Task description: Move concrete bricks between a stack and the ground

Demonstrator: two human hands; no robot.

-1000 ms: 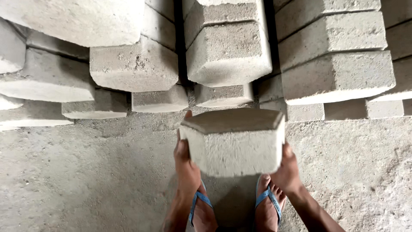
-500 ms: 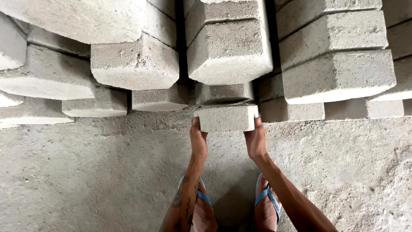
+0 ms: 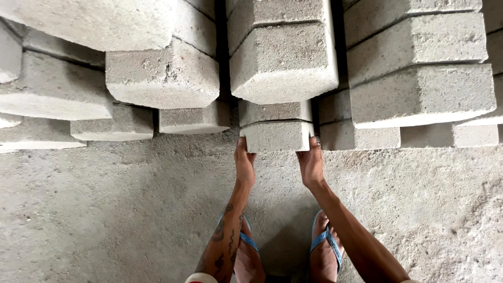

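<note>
A grey concrete paving block (image 3: pixel 276 136) rests low on the floor at the foot of the stacks. My left hand (image 3: pixel 244 161) presses against its left end and my right hand (image 3: pixel 311 164) against its right end, so both hands grip it. Directly above it hangs a taller stack of the same blocks (image 3: pixel 283 60). My feet in blue flip-flops (image 3: pixel 325 242) stand just behind my arms.
Stacked concrete blocks fill the upper view: a left stack (image 3: pixel 160 76), a right stack (image 3: pixel 419 94), low single blocks (image 3: pixel 194 118) on the floor. Rough concrete floor (image 3: pixel 105 209) spreads below, sandier at the right.
The block was held up close to the camera one second ago. Both hands have lowered it forward to the floor against the base of the stacks.
</note>
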